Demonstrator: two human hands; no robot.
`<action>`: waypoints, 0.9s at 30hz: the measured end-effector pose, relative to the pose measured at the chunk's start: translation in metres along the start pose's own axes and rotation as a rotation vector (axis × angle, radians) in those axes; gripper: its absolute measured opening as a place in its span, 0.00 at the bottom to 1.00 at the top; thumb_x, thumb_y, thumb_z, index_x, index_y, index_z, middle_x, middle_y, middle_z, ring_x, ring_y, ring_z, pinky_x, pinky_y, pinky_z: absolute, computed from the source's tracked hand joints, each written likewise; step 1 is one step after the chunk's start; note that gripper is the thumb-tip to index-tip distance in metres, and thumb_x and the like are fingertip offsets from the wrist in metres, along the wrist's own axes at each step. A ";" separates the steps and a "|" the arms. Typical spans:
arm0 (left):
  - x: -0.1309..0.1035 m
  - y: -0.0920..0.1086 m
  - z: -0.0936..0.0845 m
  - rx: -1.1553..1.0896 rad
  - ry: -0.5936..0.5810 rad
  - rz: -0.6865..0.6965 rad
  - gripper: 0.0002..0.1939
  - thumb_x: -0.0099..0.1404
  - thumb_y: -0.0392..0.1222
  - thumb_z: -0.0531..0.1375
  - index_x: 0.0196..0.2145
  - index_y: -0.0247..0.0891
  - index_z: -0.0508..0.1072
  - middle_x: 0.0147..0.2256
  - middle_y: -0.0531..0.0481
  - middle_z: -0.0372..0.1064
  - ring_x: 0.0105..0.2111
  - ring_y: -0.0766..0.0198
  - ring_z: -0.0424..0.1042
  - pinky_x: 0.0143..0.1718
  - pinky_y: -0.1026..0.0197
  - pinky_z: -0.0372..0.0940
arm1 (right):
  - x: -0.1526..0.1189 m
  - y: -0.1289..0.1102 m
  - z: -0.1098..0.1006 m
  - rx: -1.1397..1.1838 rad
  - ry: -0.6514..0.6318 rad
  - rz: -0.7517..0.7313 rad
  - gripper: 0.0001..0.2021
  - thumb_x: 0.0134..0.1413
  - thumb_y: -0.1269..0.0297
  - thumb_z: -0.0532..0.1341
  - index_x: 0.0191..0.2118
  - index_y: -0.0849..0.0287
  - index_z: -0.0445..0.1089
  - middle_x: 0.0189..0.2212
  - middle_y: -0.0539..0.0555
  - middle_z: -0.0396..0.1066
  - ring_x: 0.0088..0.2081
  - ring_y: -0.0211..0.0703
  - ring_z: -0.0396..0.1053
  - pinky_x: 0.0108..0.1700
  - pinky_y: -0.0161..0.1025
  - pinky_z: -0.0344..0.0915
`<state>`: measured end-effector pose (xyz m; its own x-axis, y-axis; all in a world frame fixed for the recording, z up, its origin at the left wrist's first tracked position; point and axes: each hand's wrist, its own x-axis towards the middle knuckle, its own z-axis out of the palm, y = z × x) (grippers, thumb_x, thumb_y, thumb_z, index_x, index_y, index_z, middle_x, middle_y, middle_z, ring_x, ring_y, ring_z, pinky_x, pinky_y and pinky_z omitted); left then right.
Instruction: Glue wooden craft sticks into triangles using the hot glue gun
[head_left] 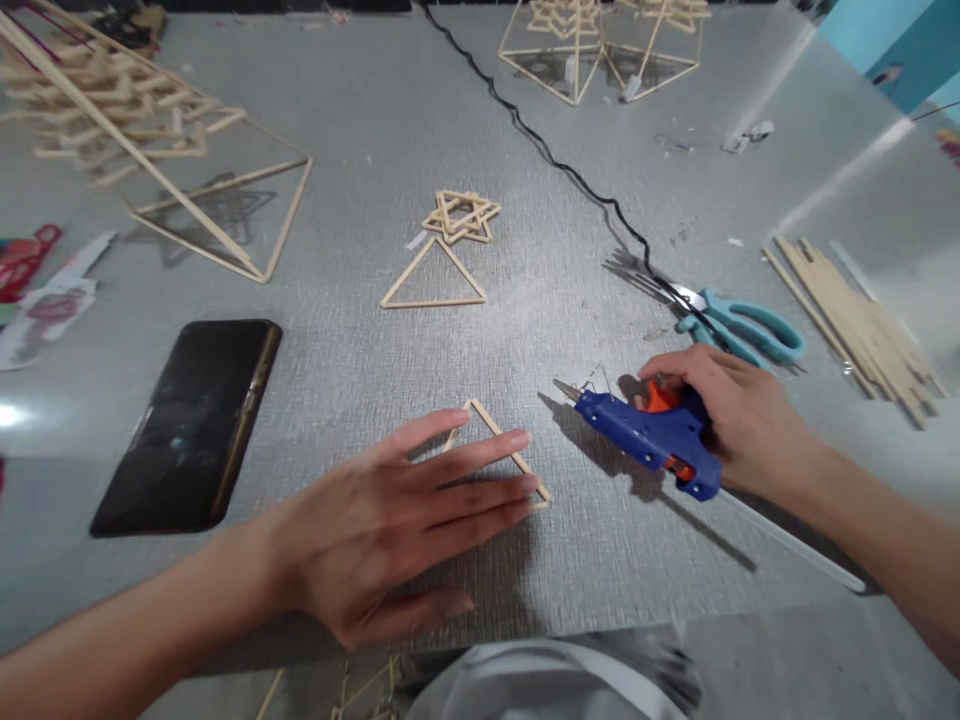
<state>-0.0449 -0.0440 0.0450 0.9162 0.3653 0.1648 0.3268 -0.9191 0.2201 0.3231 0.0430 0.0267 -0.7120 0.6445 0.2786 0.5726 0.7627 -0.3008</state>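
Observation:
My left hand (397,515) lies with its fingers stretched out over a small triangle of thin wooden sticks (504,440), which it partly hides. My right hand (750,420) grips a blue hot glue gun (637,430) with an orange trigger. Its metal nozzle points left, towards the stick triangle but apart from it. From the gun's rear sticks out a long clear glue stick (795,545). Farther back on the table lies a second stick triangle (435,302), its top corner close against a small star made of sticks (461,217).
Light-blue scissors (750,325) lie beyond my right hand, near a black cord (555,155). Loose wooden sticks (855,325) are at the right. A dark phone (191,425) rests at the left. Larger stick frames (285,220) stand at the back left and back right.

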 end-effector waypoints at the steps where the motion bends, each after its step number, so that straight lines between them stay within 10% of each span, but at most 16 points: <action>1: 0.000 0.000 0.000 -0.010 0.007 -0.003 0.31 0.75 0.47 0.57 0.70 0.30 0.68 0.71 0.49 0.68 0.81 0.52 0.40 0.82 0.46 0.22 | 0.000 0.000 0.000 0.007 -0.003 0.001 0.17 0.60 0.68 0.61 0.55 0.53 0.66 0.37 0.56 0.80 0.39 0.56 0.80 0.38 0.46 0.70; 11: 0.001 0.000 -0.001 -0.056 0.023 -0.029 0.28 0.77 0.45 0.57 0.69 0.30 0.70 0.70 0.48 0.70 0.79 0.51 0.51 0.82 0.49 0.26 | -0.004 -0.016 0.002 0.335 0.090 0.328 0.10 0.61 0.60 0.68 0.48 0.50 0.75 0.31 0.49 0.80 0.30 0.46 0.76 0.34 0.41 0.68; 17: -0.001 -0.001 0.007 -0.063 0.081 -0.009 0.28 0.77 0.47 0.56 0.68 0.30 0.70 0.71 0.49 0.69 0.82 0.55 0.38 0.82 0.48 0.23 | 0.025 -0.034 -0.014 1.125 -0.121 0.797 0.17 0.66 0.43 0.65 0.36 0.51 0.71 0.37 0.54 0.84 0.28 0.43 0.78 0.22 0.37 0.64; 27: -0.005 -0.003 0.010 -0.014 0.067 0.003 0.31 0.72 0.47 0.59 0.69 0.33 0.69 0.71 0.47 0.69 0.82 0.52 0.38 0.82 0.45 0.23 | 0.059 -0.042 -0.017 1.422 -0.615 0.787 0.13 0.59 0.53 0.73 0.38 0.59 0.82 0.49 0.64 0.85 0.47 0.56 0.85 0.33 0.38 0.78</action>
<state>-0.0482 -0.0447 0.0340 0.8997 0.3715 0.2291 0.3200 -0.9184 0.2326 0.2637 0.0494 0.0712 -0.6932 0.4362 -0.5738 0.2948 -0.5548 -0.7780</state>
